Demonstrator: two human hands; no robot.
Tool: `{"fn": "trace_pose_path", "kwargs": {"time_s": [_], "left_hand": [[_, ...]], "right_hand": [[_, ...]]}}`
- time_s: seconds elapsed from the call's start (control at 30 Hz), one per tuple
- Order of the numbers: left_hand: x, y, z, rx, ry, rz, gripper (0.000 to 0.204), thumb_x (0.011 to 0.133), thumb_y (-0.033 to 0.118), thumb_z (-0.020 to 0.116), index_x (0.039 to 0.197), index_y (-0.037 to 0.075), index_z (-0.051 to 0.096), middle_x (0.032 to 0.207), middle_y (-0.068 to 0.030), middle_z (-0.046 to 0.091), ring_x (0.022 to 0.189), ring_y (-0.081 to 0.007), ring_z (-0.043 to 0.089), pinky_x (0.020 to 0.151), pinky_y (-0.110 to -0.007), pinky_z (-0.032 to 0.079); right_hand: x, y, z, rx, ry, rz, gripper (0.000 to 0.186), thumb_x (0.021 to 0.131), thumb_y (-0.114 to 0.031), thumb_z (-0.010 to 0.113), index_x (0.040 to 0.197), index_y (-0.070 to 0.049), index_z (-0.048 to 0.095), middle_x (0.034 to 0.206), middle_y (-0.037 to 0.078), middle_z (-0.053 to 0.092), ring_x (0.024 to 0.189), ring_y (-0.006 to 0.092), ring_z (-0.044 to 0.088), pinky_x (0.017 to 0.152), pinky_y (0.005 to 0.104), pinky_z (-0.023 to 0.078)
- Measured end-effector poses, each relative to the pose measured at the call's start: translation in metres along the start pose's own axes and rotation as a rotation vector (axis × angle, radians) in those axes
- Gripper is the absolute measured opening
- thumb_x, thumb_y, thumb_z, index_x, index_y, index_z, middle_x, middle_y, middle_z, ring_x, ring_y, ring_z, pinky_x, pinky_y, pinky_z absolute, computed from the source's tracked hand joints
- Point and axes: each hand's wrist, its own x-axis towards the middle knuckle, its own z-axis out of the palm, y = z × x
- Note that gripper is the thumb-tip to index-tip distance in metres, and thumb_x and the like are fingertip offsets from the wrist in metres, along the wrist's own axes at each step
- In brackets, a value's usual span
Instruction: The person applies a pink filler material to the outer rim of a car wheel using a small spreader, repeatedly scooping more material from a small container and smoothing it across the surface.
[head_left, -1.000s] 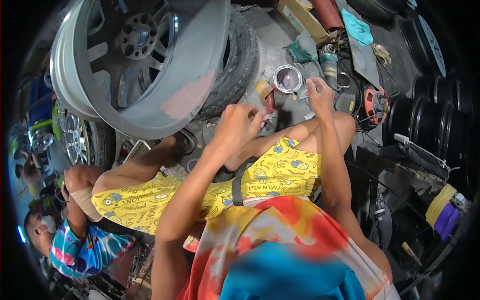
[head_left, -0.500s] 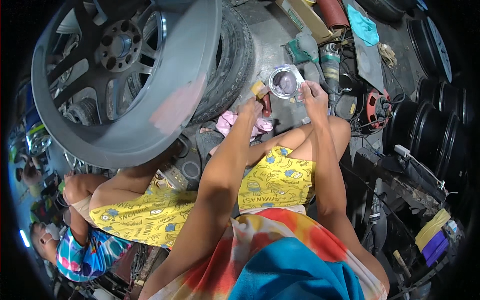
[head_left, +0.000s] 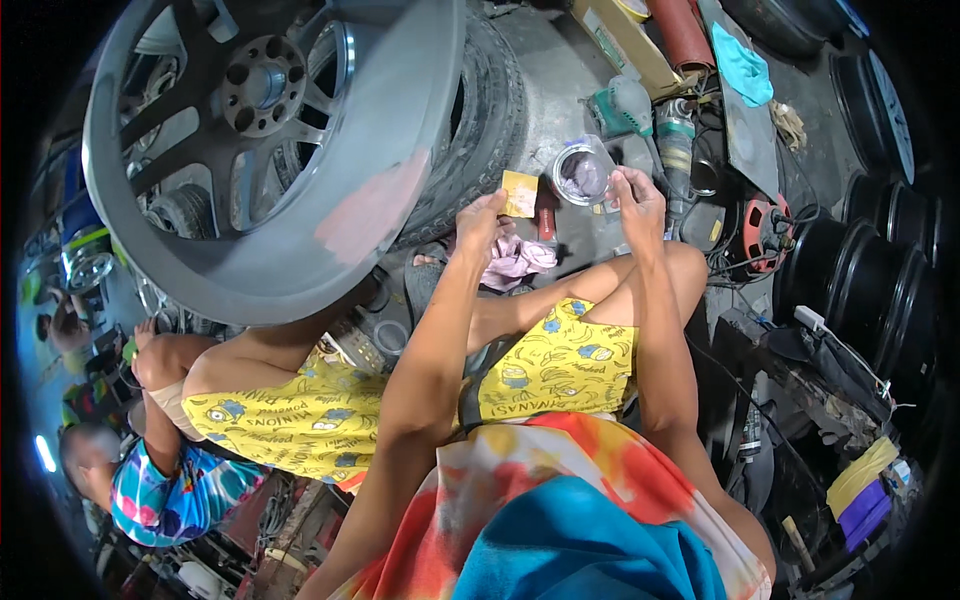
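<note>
My left hand [head_left: 478, 224] pinches a small yellow flat card [head_left: 520, 193]. My right hand [head_left: 640, 206] grips the side of an open metal tin [head_left: 580, 172] with grey-lilac paste inside. A large grey alloy wheel [head_left: 267, 88], with a pinkish patch [head_left: 370, 208] on its rim, tilts beside my left hand, with a tyre [head_left: 485, 135] behind it. A pink cloth [head_left: 518, 258] lies below my left hand, and a red strip-shaped object [head_left: 546, 225] lies between my hands.
A green power tool [head_left: 620, 110], a cylindrical tool [head_left: 676, 150], a red machine [head_left: 760, 235] with cables and a blue cloth [head_left: 742, 65] are at right. Black wheels [head_left: 865, 290] stack far right. A co-worker [head_left: 185, 500] sits at my left.
My left hand has reached forward and now holds the yellow card raised. My right hand has taken hold of the tin. The pink cloth has come into view below my left hand.
</note>
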Motion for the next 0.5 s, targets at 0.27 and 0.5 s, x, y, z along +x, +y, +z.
{"fn": "trace_pose_path", "kwargs": {"time_s": [0.27, 0.5], "left_hand": [[-0.076, 0.085, 0.028, 0.24, -0.158, 0.391, 0.022, 0.1, 0.023, 0.072, 0.094, 0.002, 0.07, 0.086, -0.0057, 0.072, 0.071, -0.0095, 0.065, 0.064, -0.025, 0.052], [-0.143, 0.112, 0.026, 0.088, -0.37, 0.444, 0.018, 0.102, 0.02, 0.069, 0.098, 0.002, 0.069, 0.091, -0.0063, 0.072, 0.079, -0.0102, 0.068, 0.071, -0.027, 0.057]], "right_hand": [[-0.075, -0.079, -0.005, 0.058, -0.06, -0.296, 0.021, 0.099, -0.004, 0.067, 0.118, 0.005, 0.071, 0.09, 0.004, 0.062, 0.074, 0.0092, 0.062, 0.066, 0.0229, 0.049], [-0.105, -0.135, 0.006, -0.128, -0.141, -0.502, 0.034, 0.095, 0.004, 0.069, 0.128, -0.002, 0.072, 0.087, 0.005, 0.061, 0.069, 0.0104, 0.062, 0.063, 0.0236, 0.048]]}}
